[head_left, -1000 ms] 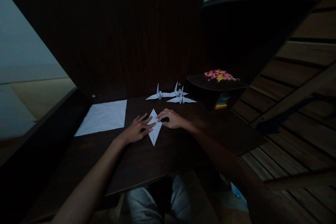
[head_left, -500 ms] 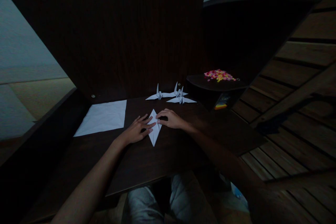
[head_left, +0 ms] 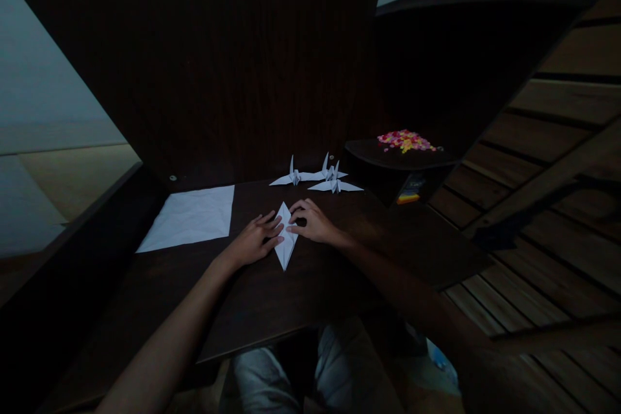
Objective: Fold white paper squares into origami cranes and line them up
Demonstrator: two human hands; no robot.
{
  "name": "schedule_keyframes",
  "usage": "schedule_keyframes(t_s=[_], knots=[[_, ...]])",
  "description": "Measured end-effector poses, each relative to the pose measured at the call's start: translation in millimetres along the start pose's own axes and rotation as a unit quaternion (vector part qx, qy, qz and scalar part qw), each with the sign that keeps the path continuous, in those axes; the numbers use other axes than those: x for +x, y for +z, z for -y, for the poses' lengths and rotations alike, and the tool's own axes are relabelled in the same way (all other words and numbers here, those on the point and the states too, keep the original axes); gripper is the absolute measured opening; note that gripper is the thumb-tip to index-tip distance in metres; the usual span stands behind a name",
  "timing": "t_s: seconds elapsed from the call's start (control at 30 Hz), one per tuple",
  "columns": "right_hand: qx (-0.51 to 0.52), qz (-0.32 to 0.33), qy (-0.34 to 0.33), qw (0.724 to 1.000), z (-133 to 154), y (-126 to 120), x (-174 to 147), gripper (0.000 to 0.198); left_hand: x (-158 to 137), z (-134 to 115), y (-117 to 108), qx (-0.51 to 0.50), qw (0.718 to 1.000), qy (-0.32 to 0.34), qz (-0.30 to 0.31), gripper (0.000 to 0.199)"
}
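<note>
So there's a narrow white diamond of folded paper [head_left: 285, 255] lying flat on a dark brown wooden desk [head_left: 272, 310], one tip aimed at the person and the other at the back panel. The left hand [head_left: 251, 240] is laid out loosely with fingers spread, fingertips resting on the diamond's left half, not clenched at all. The right hand [head_left: 315, 221] is curled in from the other side, thumb and fingers at the right edge (can't tell if it's really pinching the paper or just touching it).

Over past the left hand there's a flat, slightly wrinkled white paper sheet [head_left: 194, 217], well apart from the diamond. Behind the hands, three white folded-paper cranes [head_left: 334, 187] are bunched together near the back panel. Off to the right, a heap of tiny pink, red and yellow bits [head_left: 406, 140] (too small to make out) sits on a dark round-edged shelf [head_left: 361, 155].
</note>
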State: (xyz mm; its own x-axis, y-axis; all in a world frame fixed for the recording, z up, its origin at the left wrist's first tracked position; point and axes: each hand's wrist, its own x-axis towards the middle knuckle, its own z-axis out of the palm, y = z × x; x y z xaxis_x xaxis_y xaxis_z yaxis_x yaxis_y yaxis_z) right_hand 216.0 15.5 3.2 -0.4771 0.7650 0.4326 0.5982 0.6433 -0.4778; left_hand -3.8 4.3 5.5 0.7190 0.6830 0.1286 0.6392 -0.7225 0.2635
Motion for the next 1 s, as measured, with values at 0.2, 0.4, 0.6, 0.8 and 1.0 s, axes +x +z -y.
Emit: schedule_keyframes(t_s=[0.2,0.4,0.6,0.8,1.0], knots=[[0.008,0.04,-0.023,0.999,-1,-4,-1,0.023,0,2,-1,-0.006,0.998,-0.013,-0.056,0.037],[-0.014,0.054,-0.018,0.998,5,-3,-1,0.024,0,2,-4,-0.027,0.991,-0.056,-0.118,0.028],[-0.01,0.047,-0.044,0.998,10,-2,-2,0.012,2,-4,-7,-0.049,0.988,-0.07,-0.131,0.023],[-0.02,0.009,-0.048,0.999,13,0,-4,0.012,0,-9,-8,-0.093,0.99,-0.034,-0.096,0.034],[0.022,0.034,-0.053,0.998,13,0,-4,0.019,-1,-13,-10,-0.043,0.998,0.007,-0.049,0.037]])
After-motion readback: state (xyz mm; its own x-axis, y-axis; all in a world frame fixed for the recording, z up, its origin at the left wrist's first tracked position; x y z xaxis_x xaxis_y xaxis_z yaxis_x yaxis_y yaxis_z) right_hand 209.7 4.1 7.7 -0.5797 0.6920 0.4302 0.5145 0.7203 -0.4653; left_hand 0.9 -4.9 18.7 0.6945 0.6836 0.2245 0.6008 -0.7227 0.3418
